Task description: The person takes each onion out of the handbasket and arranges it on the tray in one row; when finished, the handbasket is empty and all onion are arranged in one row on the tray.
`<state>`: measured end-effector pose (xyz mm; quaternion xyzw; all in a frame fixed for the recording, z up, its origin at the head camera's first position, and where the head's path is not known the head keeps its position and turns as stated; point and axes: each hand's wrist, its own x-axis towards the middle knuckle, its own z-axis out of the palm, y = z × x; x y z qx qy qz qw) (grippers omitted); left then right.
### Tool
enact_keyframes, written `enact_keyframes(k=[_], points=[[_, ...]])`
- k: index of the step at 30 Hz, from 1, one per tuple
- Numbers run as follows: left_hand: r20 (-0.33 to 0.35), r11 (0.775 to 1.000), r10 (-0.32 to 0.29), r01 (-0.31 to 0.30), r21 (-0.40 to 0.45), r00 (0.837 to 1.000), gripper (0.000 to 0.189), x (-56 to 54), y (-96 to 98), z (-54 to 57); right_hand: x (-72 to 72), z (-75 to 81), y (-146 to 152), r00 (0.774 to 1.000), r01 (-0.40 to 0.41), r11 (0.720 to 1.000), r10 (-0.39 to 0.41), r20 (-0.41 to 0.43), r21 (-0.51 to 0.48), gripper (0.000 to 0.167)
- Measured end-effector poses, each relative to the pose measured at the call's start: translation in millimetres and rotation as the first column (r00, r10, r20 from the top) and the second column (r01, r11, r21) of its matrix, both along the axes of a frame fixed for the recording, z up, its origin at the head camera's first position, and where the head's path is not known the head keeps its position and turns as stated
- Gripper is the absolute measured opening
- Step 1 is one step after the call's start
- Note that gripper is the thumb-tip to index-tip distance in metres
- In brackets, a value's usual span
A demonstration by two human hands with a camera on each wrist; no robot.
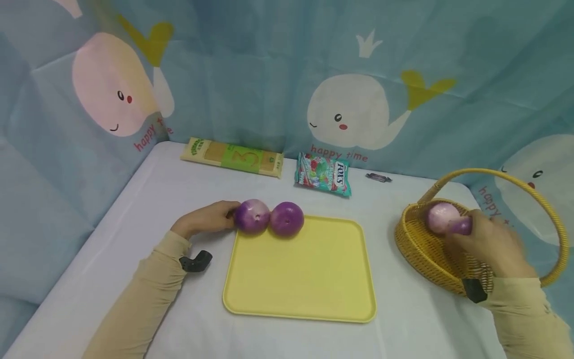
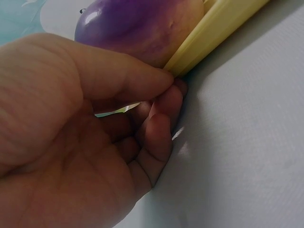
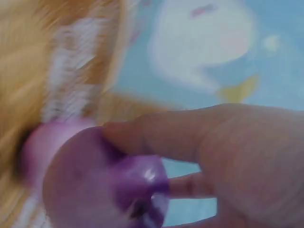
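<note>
Head view evenly lit. Left wrist dim, shadow on white cloth (image 2: 242,133). Right wrist: basket (image 3: 28,71) blurred, glint on purple round object (image 3: 85,180).

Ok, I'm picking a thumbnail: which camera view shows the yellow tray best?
The head view: it shows nearly all of the yellow tray, its far edge only partly covered toward the left. The left wrist view has just a strip of its rim at the left hand; the right wrist view, none.

A glossy, rounded purple object (image 3: 83,185) is gripped by the fingers of the right hand (image 3: 237,147). Behind it, a paler pinkish ball (image 3: 42,147) is partly hidden, and the tan basket (image 3: 19,61) is badly blurred. Blue cloth (image 3: 142,71) printed with a white figure is seen beyond.
</note>
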<state>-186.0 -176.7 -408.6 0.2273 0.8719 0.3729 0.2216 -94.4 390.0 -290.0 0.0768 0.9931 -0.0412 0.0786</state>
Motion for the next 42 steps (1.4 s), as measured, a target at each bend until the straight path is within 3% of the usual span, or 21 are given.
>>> enact_keyframes(k=[3, 6, 9, 13, 17, 21, 24, 30, 37, 42], points=[[-0.004, 1.0, 0.004, -0.004, -0.004, 1.0, 0.036, -0.7, -0.3, 2.3, 1.4, 10.0, -34.9, 0.991, -0.053, 0.997, 0.046, -0.124, -0.052, 0.08], [0.011, 1.0, 0.012, -0.012, -0.003, 1.0, 0.035, -0.9, -0.8, 3.5, -3.0, 8.7, -77.1, 0.965, -0.164, 0.982, 0.141, -0.223, -0.092, 0.075], [0.017, 1.0, 0.004, -0.004, -0.002, 1.0, 0.036, -0.3, -0.3, 3.3, -10.8, -8.7, -114.4, 0.905, -0.325, 0.941, 0.282, -0.319, -0.091, 0.073], [0.012, 1.0, -0.011, 0.011, 0.001, 1.0, 0.038, 0.3, 2.3, 2.1, -18.8, -40.2, -151.9, 0.836, -0.474, 0.878, 0.423, -0.349, -0.072, 0.071], [-0.01, 1.0, -0.019, 0.018, -0.01, 1.0, 0.037, 1.1, 4.5, 1.6, -21.2, -63.2, -176.5, 0.829, -0.512, 0.855, 0.468, -0.306, -0.078, 0.071], [-0.016, 1.0, -0.018, 0.018, -0.026, 1.0, 0.038, 0.4, 4.5, 3.7, -24.7, -76.6, -189.1, 0.819, -0.533, 0.843, 0.49, -0.299, -0.08, 0.07], [-0.009, 1.0, -0.013, 0.013, -0.028, 1.0, 0.04, 0.6, 3.4, 4.8, -29.1, -79.6, -196.2, 0.812, -0.547, 0.832, 0.501, -0.3, -0.092, 0.07], [0.029, 1.0, 0.011, -0.011, -0.016, 1.0, 0.043, 2.7, 1.9, 3.2, -36.8, -80.9, -213.2, 0.82, -0.549, 0.823, 0.498, -0.283, -0.143, 0.073], [0.003, 1.0, 0.002, -0.002, -0.026, 1.0, 0.043, 3.0, 1.5, 0.6, -38.1, -83.8, -225.6, 0.791, -0.585, 0.8, 0.524, -0.316, -0.136, 0.078], [0.011, 1.0, 0.003, -0.003, -0.014, 1.0, 0.043, 1.9, 1.8, 1.5, -37.8, -83.5, -224.2, 0.811, -0.558, 0.817, 0.5, -0.303, -0.146, 0.084]])
